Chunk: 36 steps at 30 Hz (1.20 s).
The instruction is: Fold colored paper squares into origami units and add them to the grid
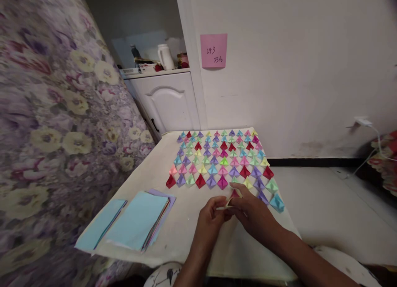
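Note:
My left hand (211, 217) and my right hand (252, 212) meet over the near middle of the small white table (186, 233). Both pinch a small pale folded paper piece (228, 203) between their fingertips. Just beyond them lie several rows of small folded paper shapes (221, 161) in red, purple, green, blue, pink and yellow, laid out as a grid. A red folded piece (235, 193) sits right at my right fingertips.
Two stacks of coloured paper sheets (136, 221) with light blue on top lie at the table's near left. A floral fabric (52, 125) rises on the left. A pink note (213, 50) is stuck to the white wall. A white cabinet (169, 103) stands behind.

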Available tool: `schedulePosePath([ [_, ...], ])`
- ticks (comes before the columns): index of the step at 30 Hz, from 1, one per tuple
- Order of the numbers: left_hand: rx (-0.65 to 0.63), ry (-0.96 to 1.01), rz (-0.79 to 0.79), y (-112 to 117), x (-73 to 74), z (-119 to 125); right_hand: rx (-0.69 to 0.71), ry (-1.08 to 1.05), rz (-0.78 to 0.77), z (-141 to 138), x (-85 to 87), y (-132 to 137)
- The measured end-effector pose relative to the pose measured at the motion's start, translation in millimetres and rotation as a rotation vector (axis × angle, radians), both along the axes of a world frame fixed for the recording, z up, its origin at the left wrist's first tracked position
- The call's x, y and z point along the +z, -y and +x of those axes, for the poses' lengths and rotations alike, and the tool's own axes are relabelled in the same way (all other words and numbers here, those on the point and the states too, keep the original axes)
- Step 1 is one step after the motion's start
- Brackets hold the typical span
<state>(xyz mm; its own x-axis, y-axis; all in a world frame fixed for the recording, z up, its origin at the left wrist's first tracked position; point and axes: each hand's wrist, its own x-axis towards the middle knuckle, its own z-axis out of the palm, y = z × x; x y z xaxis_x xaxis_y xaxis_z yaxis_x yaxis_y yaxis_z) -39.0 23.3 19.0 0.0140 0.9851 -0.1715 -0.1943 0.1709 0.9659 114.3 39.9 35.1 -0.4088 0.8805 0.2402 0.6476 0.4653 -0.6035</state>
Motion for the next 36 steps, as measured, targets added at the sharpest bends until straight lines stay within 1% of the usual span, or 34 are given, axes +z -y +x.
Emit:
schedulePosePath([
  [3,-0.042,0.056,-0.072,1.2,1.3,-2.1,-0.015,0.061,-0.011,2.2,-2.0,-1.9],
  [7,-0.128,0.142,-0.118,3.3,4.4,-3.5,0.036,-0.023,-0.030,3.6,-4.0,-3.2],
  [11,-0.107,0.221,-0.096,2.7,6.0,-2.6,0.059,-0.143,-0.077,2.6,-3.0,-2.0],
  [16,-0.083,0.374,-0.059,1.5,7.7,-1.4,0.072,-0.247,-0.184,-1.5,1.1,-1.1],
  [21,-0.139,0.459,-0.054,2.6,9.5,0.7,0.036,-0.325,-0.133,-5.4,3.5,-0.4],
  [24,-0.131,0.457,-0.067,2.7,7.0,1.7,0.043,-0.318,-0.111,-5.1,3.2,0.1],
  [30,-0.052,0.376,-0.137,1.1,-0.4,1.2,0.055,-0.318,-0.105,-6.7,2.3,1.2],
  [34,0.033,0.257,-0.120,0.7,-2.2,2.1,-0.007,-0.340,-0.074,-10.9,-0.1,3.0],
  [36,0.074,0.210,-0.111,0.7,-2.2,2.4,-0.073,-0.377,-0.102,-11.6,-1.6,2.9],
])
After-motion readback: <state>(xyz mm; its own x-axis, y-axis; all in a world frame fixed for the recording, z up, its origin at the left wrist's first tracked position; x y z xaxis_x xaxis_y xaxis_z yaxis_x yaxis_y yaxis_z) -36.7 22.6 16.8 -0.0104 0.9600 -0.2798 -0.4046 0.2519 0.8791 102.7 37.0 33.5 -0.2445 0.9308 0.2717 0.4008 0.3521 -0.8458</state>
